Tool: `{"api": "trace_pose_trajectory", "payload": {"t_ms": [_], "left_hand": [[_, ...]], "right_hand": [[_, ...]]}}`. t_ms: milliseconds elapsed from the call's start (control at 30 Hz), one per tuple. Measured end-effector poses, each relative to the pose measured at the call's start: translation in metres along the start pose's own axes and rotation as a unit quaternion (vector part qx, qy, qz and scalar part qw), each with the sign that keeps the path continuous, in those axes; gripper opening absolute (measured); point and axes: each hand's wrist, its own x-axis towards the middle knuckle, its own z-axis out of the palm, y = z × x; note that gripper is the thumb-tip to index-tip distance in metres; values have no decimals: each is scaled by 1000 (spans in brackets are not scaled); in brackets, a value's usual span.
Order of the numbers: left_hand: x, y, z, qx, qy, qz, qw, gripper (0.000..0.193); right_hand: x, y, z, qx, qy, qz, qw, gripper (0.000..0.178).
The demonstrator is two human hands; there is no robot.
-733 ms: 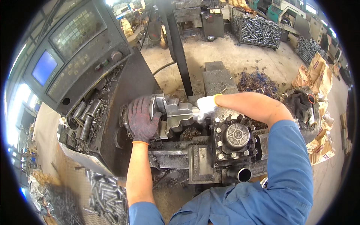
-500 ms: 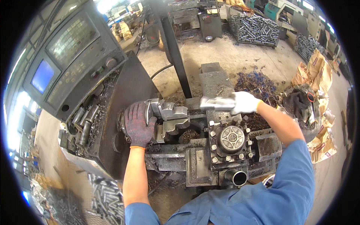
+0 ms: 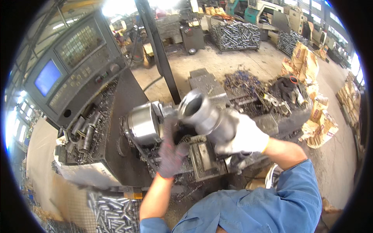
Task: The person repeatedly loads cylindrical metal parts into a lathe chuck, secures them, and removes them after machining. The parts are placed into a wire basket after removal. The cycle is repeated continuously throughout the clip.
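In my right hand (image 3: 244,134), gloved in white, is a hollow metal cylinder (image 3: 211,120) with a wider collar. It tilts up and left, so its open end shows. My left hand (image 3: 171,153), in a dark knit glove, is beside that open end with thumb and fingers apart, blurred by motion. Whether it touches the cylinder, I cannot tell. Close to its left is the shiny round lathe chuck (image 3: 143,125), whose jaws are partly hidden. A carriage block (image 3: 204,157) lies under the cylinder; the hand and cylinder hide most of the tool post.
At the left stands a control panel (image 3: 74,66) with a lit screen, and short metal bars (image 3: 88,134) lie on the ledge below it. A dark post (image 3: 157,50) rises behind the chuck. Metal shavings (image 3: 244,82) heap beyond the lathe. Paper sacks (image 3: 320,120) stand at right.
My left hand has come off the chuck, moving right. My right hand has come down and nearer; it now holds the hollow cylinder instead of a blurred, light-coloured thing. The view has shifted.
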Motion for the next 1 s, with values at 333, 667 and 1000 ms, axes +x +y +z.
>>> {"api": "trace_pose_trajectory", "payload": {"t_ms": [333,667,1000], "left_hand": [[-109,-84,47,-224,167,-434,857,63],[-160,-101,3,-480,137,-442,745,58],[-138,-79,30,-320,97,-470,817,56]], "right_hand": [[-137,78,189,302,-105,477,818,45],[-369,130,34,111,-210,543,806,31],[-342,178,-20,-292,-34,589,753,67]]}}
